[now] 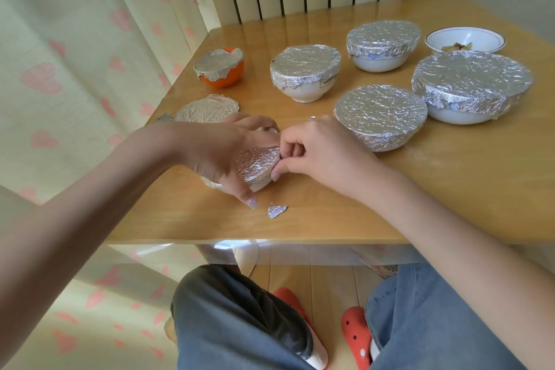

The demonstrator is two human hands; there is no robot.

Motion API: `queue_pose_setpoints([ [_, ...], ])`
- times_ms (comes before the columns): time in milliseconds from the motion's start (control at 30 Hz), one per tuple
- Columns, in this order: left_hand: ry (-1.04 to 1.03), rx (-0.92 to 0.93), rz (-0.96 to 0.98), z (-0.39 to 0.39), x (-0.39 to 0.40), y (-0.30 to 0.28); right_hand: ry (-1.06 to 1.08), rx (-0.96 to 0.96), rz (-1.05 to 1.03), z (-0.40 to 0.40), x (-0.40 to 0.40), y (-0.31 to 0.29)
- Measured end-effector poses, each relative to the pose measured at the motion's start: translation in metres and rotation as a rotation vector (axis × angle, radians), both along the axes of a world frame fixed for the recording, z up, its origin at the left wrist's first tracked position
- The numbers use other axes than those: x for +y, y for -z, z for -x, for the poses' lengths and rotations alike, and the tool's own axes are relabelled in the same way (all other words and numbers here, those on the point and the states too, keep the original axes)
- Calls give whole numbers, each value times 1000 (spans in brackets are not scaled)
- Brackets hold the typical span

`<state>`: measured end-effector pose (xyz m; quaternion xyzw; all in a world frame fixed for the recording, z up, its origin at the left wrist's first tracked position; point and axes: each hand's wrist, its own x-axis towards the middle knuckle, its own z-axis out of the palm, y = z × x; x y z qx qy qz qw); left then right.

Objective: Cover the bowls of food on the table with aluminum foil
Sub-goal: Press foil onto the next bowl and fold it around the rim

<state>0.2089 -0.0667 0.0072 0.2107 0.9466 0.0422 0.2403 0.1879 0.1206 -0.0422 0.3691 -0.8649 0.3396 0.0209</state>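
A small white bowl (260, 184) stands near the table's front edge with crinkled foil (256, 162) over its top. My left hand (223, 153) wraps round the bowl from the left, fingers curled over the foil. My right hand (312, 150) pinches the foil's right edge at the rim. Farther back stand several foil-covered bowls: an orange one (222, 67), a white one (304, 72), one at the back (383, 45), a wide one (380, 117) and a large one (471, 85). An uncovered white bowl (465, 39) with food sits at the back right.
A round foil piece (207, 109) lies flat by the table's left edge. A small foil scrap (276, 211) lies in front of the held bowl. The wooden table (330, 213) ends just above my knees. A curtain hangs at left, a radiator behind.
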Motion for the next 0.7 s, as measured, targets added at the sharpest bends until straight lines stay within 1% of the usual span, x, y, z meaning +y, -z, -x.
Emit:
queue_pose_setpoints([
  [67, 5, 1, 1, 0, 0, 0, -12, 100, -135, 7, 0, -12],
  [167, 13, -4, 1, 0, 0, 0, -8, 355, -356, 16, -3, -31],
  [233, 5, -1, -12, 0, 0, 1, -17, 428, -413, 21, -6, -37],
  [333, -3, 2, 2, 1, 0, 1, -28, 464, -414, 21, -4, -32],
  [400, 0, 0, 20, 0, 2, -1, -23, 462, -406, 15, 3, -26],
  [467, -30, 7, 33, -2, 4, -3, -12, 401, -398, 8, 14, -18],
  [533, -119, 41, 51, -4, 7, -1, 19, 330, -369, 0, 26, -10],
  [600, -240, 78, 110, -6, 10, 1, 45, 281, -331, -9, 34, -3],
  [700, -315, 29, 188, -7, 7, -4, 53, 182, -293, -16, 32, 1],
])
